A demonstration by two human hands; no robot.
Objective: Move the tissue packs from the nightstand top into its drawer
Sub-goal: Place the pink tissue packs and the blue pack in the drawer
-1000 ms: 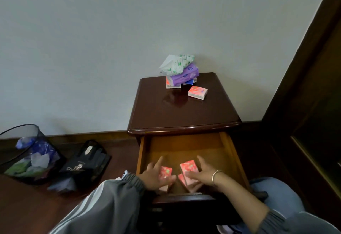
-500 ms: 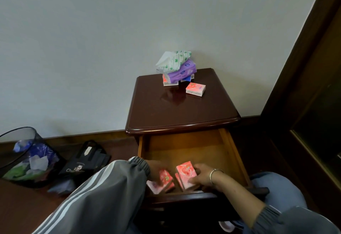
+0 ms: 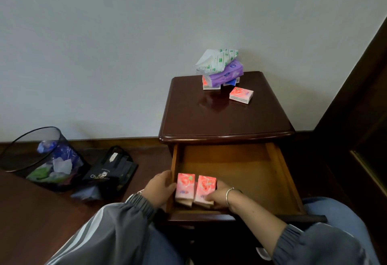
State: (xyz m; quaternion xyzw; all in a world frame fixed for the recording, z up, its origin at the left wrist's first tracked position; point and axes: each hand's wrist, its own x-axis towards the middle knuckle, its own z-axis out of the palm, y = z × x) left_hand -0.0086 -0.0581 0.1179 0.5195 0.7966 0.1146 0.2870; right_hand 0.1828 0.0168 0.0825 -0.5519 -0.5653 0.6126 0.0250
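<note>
Pink L pack [image 3: 185, 186], L fingers [image 3: 170, 184] pressing; R pack [image 3: 206, 185], R fingers [image 3: 209, 198] gripping; bag [image 3: 109, 170] reads "Cha…".

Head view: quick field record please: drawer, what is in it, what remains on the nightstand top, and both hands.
drawer: pulled open
in drawer: left pink pack and right pink pack, side by side at the front left
left hand: touches left pink pack; grip unclear
right hand: grips right pink pack
nightstand top: single pink pack; behind it a stack, green-printed pack over purple pack, more beneath
task status: top not yet emptied
</note>
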